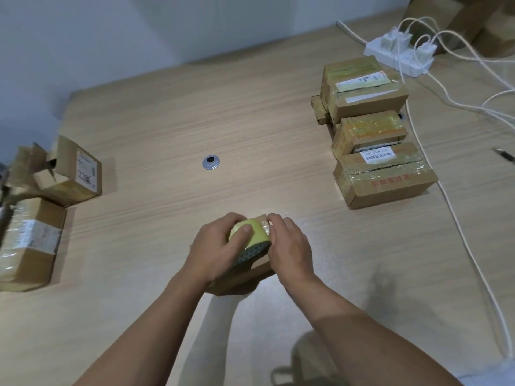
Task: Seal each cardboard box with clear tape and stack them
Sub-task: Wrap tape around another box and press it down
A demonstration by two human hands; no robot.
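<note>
Tape roll [260, 234] under the left fingers [220, 222]: yellowish, glossy film; dark patterned side face, matt. Box [245, 271] beneath the fingers: brown cardboard, matt. Table [250, 112] beyond the fingertips: pale wood-grain, smooth, low sheen. Grommet [211, 162] ahead of the fingers: dull metal. Sealed boxes [373, 129] far right of the fingers: cardboard under shiny, wrinkled tape; paper labels. Power strip [398, 55]: smooth white plastic.

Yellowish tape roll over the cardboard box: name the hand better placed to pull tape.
Likely right. The right hand pinches the loose tape end; the left hand grips the yellowish tape roll.
</note>
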